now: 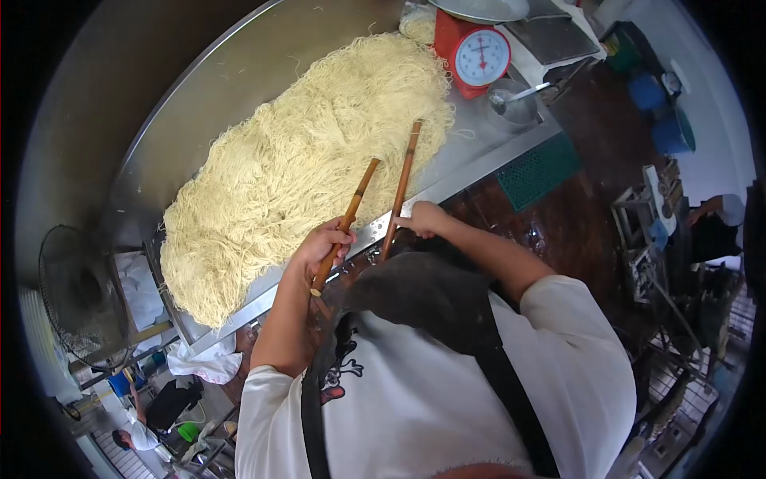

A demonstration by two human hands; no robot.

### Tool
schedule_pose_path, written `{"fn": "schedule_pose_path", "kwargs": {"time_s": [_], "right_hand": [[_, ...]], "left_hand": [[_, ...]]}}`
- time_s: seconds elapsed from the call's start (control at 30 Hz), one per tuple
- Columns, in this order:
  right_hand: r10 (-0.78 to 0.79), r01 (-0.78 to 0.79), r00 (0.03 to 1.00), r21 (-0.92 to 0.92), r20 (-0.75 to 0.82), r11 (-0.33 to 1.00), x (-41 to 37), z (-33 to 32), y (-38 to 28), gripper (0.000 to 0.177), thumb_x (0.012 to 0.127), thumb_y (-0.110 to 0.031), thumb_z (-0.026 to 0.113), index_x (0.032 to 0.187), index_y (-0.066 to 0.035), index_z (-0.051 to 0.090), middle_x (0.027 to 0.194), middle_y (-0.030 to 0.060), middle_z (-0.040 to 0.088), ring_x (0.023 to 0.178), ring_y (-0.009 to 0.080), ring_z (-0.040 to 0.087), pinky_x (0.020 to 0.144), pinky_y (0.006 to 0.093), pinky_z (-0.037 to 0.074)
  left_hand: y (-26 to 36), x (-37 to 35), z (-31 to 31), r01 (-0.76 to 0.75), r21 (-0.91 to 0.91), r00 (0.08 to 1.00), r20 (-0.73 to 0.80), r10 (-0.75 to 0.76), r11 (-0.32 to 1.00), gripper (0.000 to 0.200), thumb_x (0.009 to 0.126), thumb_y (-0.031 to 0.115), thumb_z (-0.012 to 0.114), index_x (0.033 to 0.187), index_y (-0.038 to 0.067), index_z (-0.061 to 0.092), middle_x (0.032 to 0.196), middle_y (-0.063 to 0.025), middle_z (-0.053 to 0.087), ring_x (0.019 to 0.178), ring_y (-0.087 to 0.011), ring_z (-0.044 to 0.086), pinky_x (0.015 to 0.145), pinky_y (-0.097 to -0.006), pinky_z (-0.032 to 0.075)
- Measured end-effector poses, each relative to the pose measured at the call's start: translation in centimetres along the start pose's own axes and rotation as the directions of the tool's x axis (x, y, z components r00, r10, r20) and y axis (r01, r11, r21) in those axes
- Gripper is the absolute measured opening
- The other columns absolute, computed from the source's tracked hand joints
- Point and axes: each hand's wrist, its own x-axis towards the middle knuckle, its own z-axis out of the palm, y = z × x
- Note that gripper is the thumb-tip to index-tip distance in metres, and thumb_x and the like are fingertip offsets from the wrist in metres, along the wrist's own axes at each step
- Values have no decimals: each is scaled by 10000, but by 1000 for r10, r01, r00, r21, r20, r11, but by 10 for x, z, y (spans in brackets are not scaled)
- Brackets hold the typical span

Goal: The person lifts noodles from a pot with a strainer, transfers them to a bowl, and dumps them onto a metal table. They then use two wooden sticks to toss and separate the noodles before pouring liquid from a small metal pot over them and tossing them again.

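Observation:
A long heap of pale yellow noodles (311, 152) covers much of the metal table (471, 164) in front of me. My left hand (325, 246) is closed around a brown wooden stick (357, 199), whose far end touches the near side of the heap. My right hand (423, 219) grips a second, redder wooden stick (405, 176) close to the table's front edge. The far tip of that stick rests at the noodles' right part. Both sticks slant away from me, a small distance apart.
A red dial scale (481, 57) stands at the table's far right, beside a metal pot (511, 104) with a ladle in it. A green mat (538, 170) lies on the floor. A fan (84, 295) is at left. Other people (144, 431) are at lower left and far right.

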Motion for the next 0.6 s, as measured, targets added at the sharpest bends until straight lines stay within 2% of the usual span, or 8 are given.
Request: {"fn": "schedule_pose_path", "kwargs": {"time_s": [0.07, 0.1, 0.2, 0.27, 0.33, 0.4, 0.47, 0.6], "right_hand": [[-32, 37, 999, 128, -42, 991, 0, 4, -17, 656, 859, -609, 573, 514, -53, 607, 455, 56, 573, 436, 214, 609, 565, 354, 531], [-50, 57, 997, 130, -60, 990, 2, 3, -26, 643, 859, -598, 577, 520, -53, 610, 460, 56, 576, 435, 210, 607, 551, 351, 528], [-50, 72, 993, 204, -111, 976, 8, 3, -40, 539, 861, -490, 595, 577, -33, 622, 495, 73, 590, 430, 200, 599, 486, 346, 521], [14, 22, 996, 373, -93, 928, 31, 18, -33, 515, 852, -470, 617, 655, 5, 644, 540, 85, 611, 440, 197, 605, 427, 337, 512], [28, 13, 994, 368, -107, 930, 39, 24, -31, 471, 839, -433, 617, 699, 15, 665, 564, 104, 625, 453, 218, 618, 428, 347, 517], [12, 59, 979, 341, -203, 938, 48, 36, -27, 492, 837, -456, 622, 711, 18, 673, 565, 113, 626, 455, 229, 622, 432, 348, 519], [78, -29, 989, 339, -130, 940, 25, 19, -46, 461, 834, -442, 611, 738, 1, 698, 590, 118, 651, 532, 253, 667, 551, 372, 560], [17, 49, 957, 217, -290, 975, 64, 56, -47, 510, 810, -496, 651, 756, 8, 703, 616, 165, 650, 510, 264, 659, 480, 379, 541]], "left_hand": [[-7, 9, -4, 61, 134, 998, -27, -58, 989, 575, 788, 10, 615, 1335, 38, 441, 798, -66, 584, 557, -83, 508, 396, -233, 386], [-4, 7, -8, 118, 321, 992, -91, -93, 940, 560, 802, 82, 669, 1320, 22, 465, 802, -99, 619, 648, -148, 582, 502, -300, 468], [2, -19, -18, 75, 860, 958, -203, 203, 505, 450, 817, 118, 683, 1222, 10, 521, 776, -123, 634, 638, -225, 620, 554, -352, 489], [8, -45, -58, 60, 934, 970, -138, 201, 351, 473, 794, 175, 712, 1209, 10, 558, 903, -189, 677, 804, -310, 654, 711, -403, 502], [33, -97, -68, 139, 933, 963, -205, 174, 332, 455, 773, 204, 729, 1157, 7, 585, 975, -205, 683, 918, -337, 647, 801, -412, 492], [56, -142, -81, 218, 952, 957, -251, 143, 213, 474, 771, 207, 739, 1174, 15, 581, 931, -185, 675, 844, -321, 637, 767, -407, 491], [76, -177, -72, 363, 888, 904, -409, 124, 280, 469, 790, 155, 733, 1217, 37, 581, 865, -142, 649, 752, -261, 601, 709, -371, 486], [65, -181, -70, 227, 720, 788, -532, 310, 656, 574, 820, 77, 700, 1351, 75, 483, 817, -92, 602, 678, -182, 547, 624, -323, 467]]}}
